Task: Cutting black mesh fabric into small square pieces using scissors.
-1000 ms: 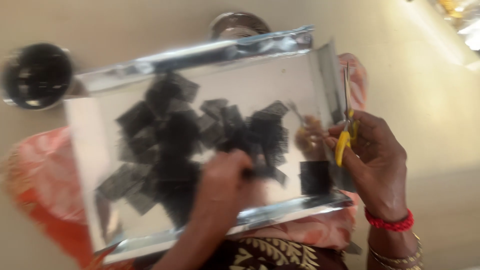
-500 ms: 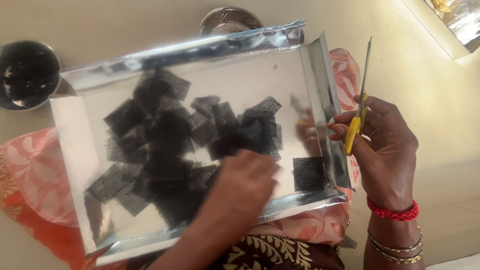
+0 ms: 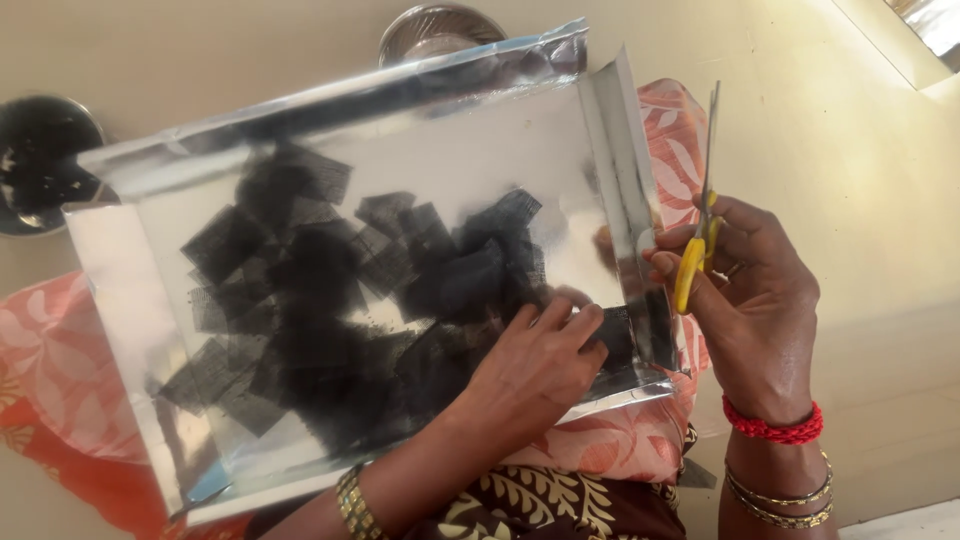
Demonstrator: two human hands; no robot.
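The left hand (image 3: 530,365) has slid right, fingers now pressed flat on black mesh squares (image 3: 330,300) in the silver tray (image 3: 110,270). The right hand (image 3: 750,290) has raised the yellow-handled scissors (image 3: 700,215), clenched upright.

Your silver foil tray (image 3: 120,270) rests on the orange floral cloth (image 3: 60,370) across your lap. Black mesh squares (image 3: 300,300) lie scattered inside it, overlapping. Two steel bowls (image 3: 35,160) stand on the beige floor (image 3: 850,150) just beyond the tray.

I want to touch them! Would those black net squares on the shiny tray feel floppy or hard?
Probably floppy: the black net squares lie flat, overlapping and crumpled on the shiny tray. Likely very light, since you can see through them. The left hand presses on some.
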